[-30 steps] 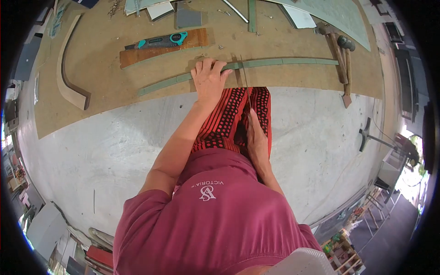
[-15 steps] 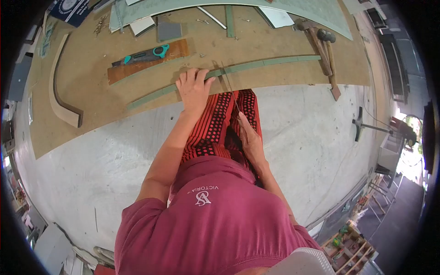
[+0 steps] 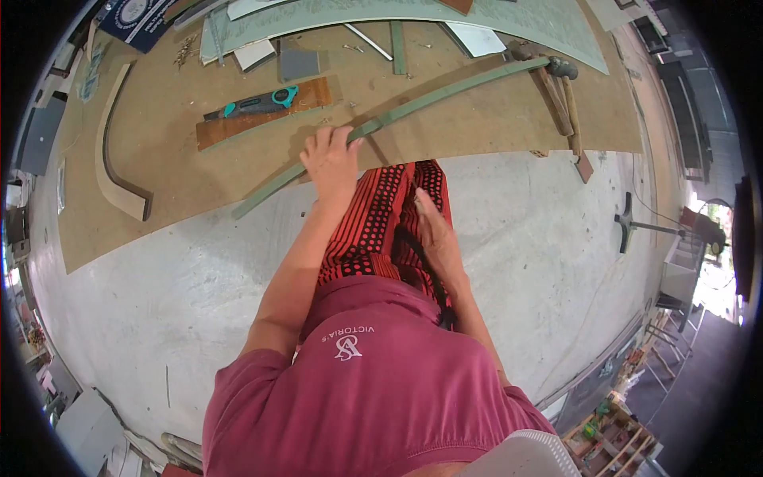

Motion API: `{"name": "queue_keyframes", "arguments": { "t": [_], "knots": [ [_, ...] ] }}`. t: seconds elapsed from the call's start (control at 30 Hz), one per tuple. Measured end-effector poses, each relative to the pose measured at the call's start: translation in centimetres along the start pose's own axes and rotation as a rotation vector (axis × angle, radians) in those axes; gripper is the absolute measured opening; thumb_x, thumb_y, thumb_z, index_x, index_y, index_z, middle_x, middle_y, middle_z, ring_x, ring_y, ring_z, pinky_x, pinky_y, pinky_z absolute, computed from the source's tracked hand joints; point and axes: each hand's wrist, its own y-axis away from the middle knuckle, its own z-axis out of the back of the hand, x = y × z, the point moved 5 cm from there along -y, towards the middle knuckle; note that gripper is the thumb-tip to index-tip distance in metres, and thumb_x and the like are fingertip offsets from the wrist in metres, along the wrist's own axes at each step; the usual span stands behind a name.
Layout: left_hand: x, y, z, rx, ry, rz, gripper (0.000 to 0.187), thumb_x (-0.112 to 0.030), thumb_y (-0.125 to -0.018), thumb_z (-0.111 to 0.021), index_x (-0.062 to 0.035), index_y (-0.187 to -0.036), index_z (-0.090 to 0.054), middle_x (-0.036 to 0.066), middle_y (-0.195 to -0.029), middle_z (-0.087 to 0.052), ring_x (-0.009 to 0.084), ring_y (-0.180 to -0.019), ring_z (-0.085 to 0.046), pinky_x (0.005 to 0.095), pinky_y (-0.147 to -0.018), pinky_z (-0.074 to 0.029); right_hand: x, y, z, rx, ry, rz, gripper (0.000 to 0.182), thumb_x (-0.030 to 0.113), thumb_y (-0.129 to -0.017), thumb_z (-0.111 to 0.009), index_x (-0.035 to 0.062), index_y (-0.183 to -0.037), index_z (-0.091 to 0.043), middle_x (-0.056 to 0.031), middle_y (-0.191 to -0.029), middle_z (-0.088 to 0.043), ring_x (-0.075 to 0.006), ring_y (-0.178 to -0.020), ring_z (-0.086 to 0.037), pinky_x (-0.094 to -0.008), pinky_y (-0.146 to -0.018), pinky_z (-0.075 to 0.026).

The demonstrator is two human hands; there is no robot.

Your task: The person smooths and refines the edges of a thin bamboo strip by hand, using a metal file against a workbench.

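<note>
My left hand (image 3: 330,155) is wrapped round a long, narrow green strip (image 3: 433,99), which slants from lower left to upper right across the table edge. Small notches or marks show along the strip, and its right end reaches over the hammer heads. My right hand (image 3: 437,238) is low, near my legs and below the table edge, with its fingers closed. It grips a handsaw whose thin blade (image 3: 415,176) is seen edge-on and hardly stands out against the red and black trousers; the handle is hidden by the hand.
On the brown tabletop (image 3: 175,171) a teal and black utility knife (image 3: 253,103) rests on a wooden board (image 3: 298,97). A curved wooden piece (image 3: 106,159) lies left. Hammers (image 3: 571,107) lie right. A pale green sheet (image 3: 524,40) and offcuts are at the back.
The green strip has been lifted and turned, its right end swinging up and away from me. My left hand moved with it. The saw blade has come down off the strip towards my body.
</note>
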Motion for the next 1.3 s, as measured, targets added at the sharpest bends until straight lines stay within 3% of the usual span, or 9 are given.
{"name": "queue_keyframes", "arguments": {
  "t": [0.13,0.23,0.33,0.43,0.77,0.87,1.07,1.13,1.3],
  "knots": [
    [-3.4,-2.2,-2.7,-0.008,0.015,-0.014,0.026,-0.025,-0.078,-0.072,-0.0155,-0.102,-0.065,0.003,-0.104,-0.058,0.0283,-0.099,-0.052,0.0437,-0.080,-0.039,-1.5,-1.7,2.1,-0.101,0.071,0.038,0.043,0.004,-0.097,-0.044,0.0092,-0.139,-0.042,-0.0171,-0.131,-0.054,-0.0329,-0.118,-0.055,-0.0404,-0.094,-0.046],
    [-4.9,-2.6,-5.0,-0.001,0.052,0.023,0.026,-0.024,-0.078,-0.072,-0.0163,-0.102,-0.065,0.003,-0.103,-0.057,0.0285,-0.100,-0.052,0.0454,-0.081,-0.038,-3.3,-1.9,3.0,-0.084,0.103,-0.151,0.044,0.010,-0.099,-0.044,0.0148,-0.143,-0.039,-0.0195,-0.128,-0.057,-0.0303,-0.116,-0.059,-0.0353,-0.094,-0.045],
    [-4.9,-2.2,-5.1,-0.001,0.039,-0.003,0.029,-0.025,-0.078,-0.072,-0.0168,-0.104,-0.065,0.003,-0.105,-0.057,0.0286,-0.100,-0.052,0.0456,-0.082,-0.038,-3.9,-1.9,2.9,-0.183,0.136,-0.028,0.046,0.011,-0.100,-0.044,0.0212,-0.144,-0.039,-0.0170,-0.093,-0.064,-0.0242,-0.078,-0.061,-0.0335,-0.076,-0.049],
    [-3.3,-1.5,-3.1,0.025,-0.008,-0.030,0.032,-0.027,-0.078,-0.072,-0.0172,-0.108,-0.064,0.003,-0.107,-0.057,0.0287,-0.101,-0.052,0.0455,-0.083,-0.038,-4.0,-1.4,2.6,-0.097,0.066,-0.196,0.046,0.012,-0.100,-0.044,0.0219,-0.144,-0.038,-0.0149,-0.086,-0.062,-0.0231,-0.070,-0.055,-0.0320,-0.071,-0.047],
    [5.2,2.2,3.8,-0.006,-0.044,-0.058,0.035,-0.024,-0.073,-0.075,-0.0167,-0.106,-0.065,0.002,-0.104,-0.057,0.0264,-0.096,-0.051,0.0426,-0.082,-0.037,-3.6,-1.8,3.3,-0.068,0.068,-0.161,0.050,0.009,-0.098,-0.045,0.0210,-0.146,-0.036,-0.0158,-0.096,-0.065,-0.0234,-0.076,-0.059,-0.0306,-0.074,-0.047],
    [5.1,2.3,3.2,-0.004,-0.041,-0.052,0.032,-0.021,-0.073,-0.076,-0.0167,-0.103,-0.065,0.001,-0.101,-0.058,0.0262,-0.095,-0.052,0.0423,-0.081,-0.038,-3.1,-1.7,3.5,-0.111,0.140,-0.050,0.051,0.008,-0.098,-0.044,0.0206,-0.146,-0.035,-0.0145,-0.093,-0.063,-0.0206,-0.074,-0.056,-0.0282,-0.073,-0.045],
    [3.9,1.7,2.3,0.027,-0.010,0.004,0.030,-0.023,-0.077,-0.074,-0.0161,-0.105,-0.066,0.003,-0.103,-0.059,0.0280,-0.096,-0.053,0.0441,-0.082,-0.039,-1.9,-1.9,2.5,-0.095,0.087,-0.181,0.048,0.011,-0.099,-0.043,0.0204,-0.146,-0.036,-0.0098,-0.084,-0.057,-0.0161,-0.068,-0.044,-0.0261,-0.066,-0.042],
    [3.6,1.5,1.8,0.035,-0.024,0.022,0.030,-0.023,-0.077,-0.074,-0.0165,-0.105,-0.066,0.003,-0.103,-0.059,0.0279,-0.096,-0.054,0.0444,-0.081,-0.039,-0.6,-2.0,1.7,-0.017,-0.035,-0.254,0.045,0.005,-0.098,-0.043,0.0128,-0.142,-0.039,-0.0177,-0.135,-0.052,-0.0343,-0.125,-0.049,-0.0384,-0.102,-0.042],
    [2.9,1.1,1.0,0.025,-0.013,0.016,0.030,-0.024,-0.077,-0.074,-0.0175,-0.105,-0.066,0.002,-0.103,-0.058,0.0274,-0.097,-0.053,0.0441,-0.081,-0.039,1.5,-1.5,-0.1,-0.019,0.015,-0.043,0.041,0.007,-0.098,-0.044,0.0082,-0.139,-0.043,-0.0159,-0.138,-0.050,-0.0305,-0.126,-0.049,-0.0362,-0.105,-0.040]
  ]
}}
